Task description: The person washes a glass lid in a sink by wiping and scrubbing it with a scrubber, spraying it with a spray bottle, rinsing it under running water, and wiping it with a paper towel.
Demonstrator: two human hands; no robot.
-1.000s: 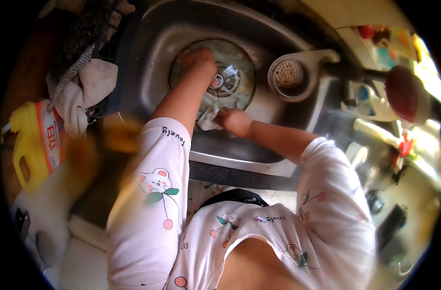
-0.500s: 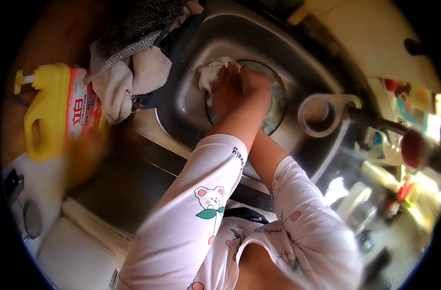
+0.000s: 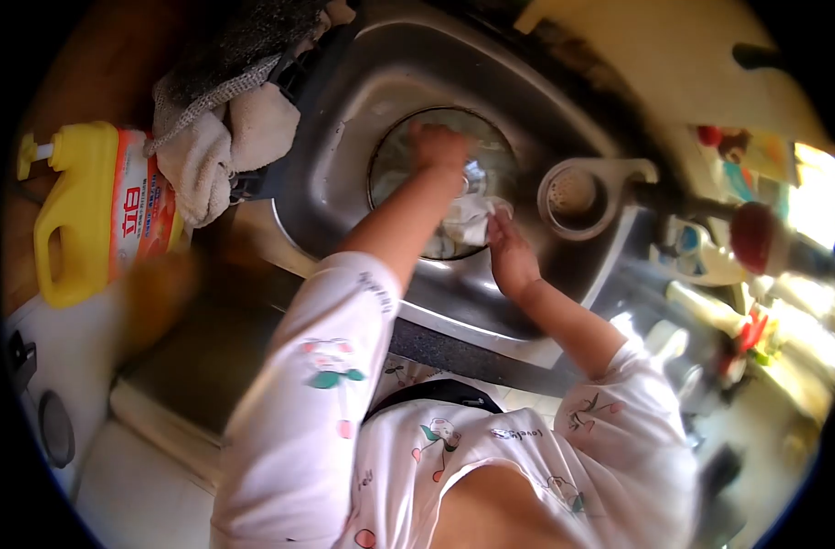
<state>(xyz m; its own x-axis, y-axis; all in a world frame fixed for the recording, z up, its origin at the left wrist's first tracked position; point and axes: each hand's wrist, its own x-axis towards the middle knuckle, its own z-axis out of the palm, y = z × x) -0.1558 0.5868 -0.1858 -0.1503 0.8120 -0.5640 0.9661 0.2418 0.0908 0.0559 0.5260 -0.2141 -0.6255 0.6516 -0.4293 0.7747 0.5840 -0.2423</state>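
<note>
A round glass pot lid [image 3: 395,169] with a thin dark rim lies in the metal sink [image 3: 344,128], a bright spot shining near its middle. My left hand [image 3: 440,146] reaches over it with bunched fingers that seem to grip the lid; the fingertips are blurred. At the lid's near right edge, my right hand [image 3: 511,252] is closed on a wet white cloth [image 3: 468,220], which is pressed against the glass.
A drain strainer cup [image 3: 573,194] sits at the sink's right side. Left of the sink stand a yellow pump bottle [image 3: 70,215] and a dark rack draped with pale cloths [image 3: 262,128] and a grey mesh [image 3: 193,101]. Blurred kitchen things fill the right.
My hands were crossed at the lid's left side and have moved apart. The right hand brought the cloth to the lid's near right edge. The view has shifted slightly.
</note>
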